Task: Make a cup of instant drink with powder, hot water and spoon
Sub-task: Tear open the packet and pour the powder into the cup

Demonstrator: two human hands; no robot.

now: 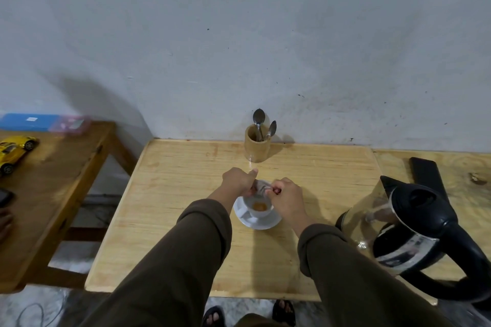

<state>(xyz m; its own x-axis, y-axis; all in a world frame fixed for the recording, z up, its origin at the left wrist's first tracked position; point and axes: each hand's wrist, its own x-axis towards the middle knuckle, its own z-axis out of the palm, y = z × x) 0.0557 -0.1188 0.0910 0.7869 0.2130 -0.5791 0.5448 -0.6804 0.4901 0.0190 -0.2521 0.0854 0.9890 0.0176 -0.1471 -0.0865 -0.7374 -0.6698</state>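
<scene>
Here, both hands meet above a white cup [259, 208] standing on a white saucer [268, 221] near the middle of a light wooden table [186, 194]. The left hand [237, 180], fingers curled shut and thumb raised, pinches one end of a small sachet [261, 188]; the right hand [285, 198], likewise closed, pinches the other end, so the sachet is held between them directly over the cup's far rim. Orange-brown powder [259, 206] lies in the bottom of the cup, just below and nearer than the fingertips. Any printing on the sachet is too small and blurred to read. Far from the hands, against the wall, a wooden holder [257, 146] contains two metal spoons [259, 121], bowls upward. To the right, well apart from the cup, stands a glass kettle [393, 228] with black lid and handle; no label on it can be read. At the far left, a second table [53, 180] carries a yellow toy car [14, 150].
</scene>
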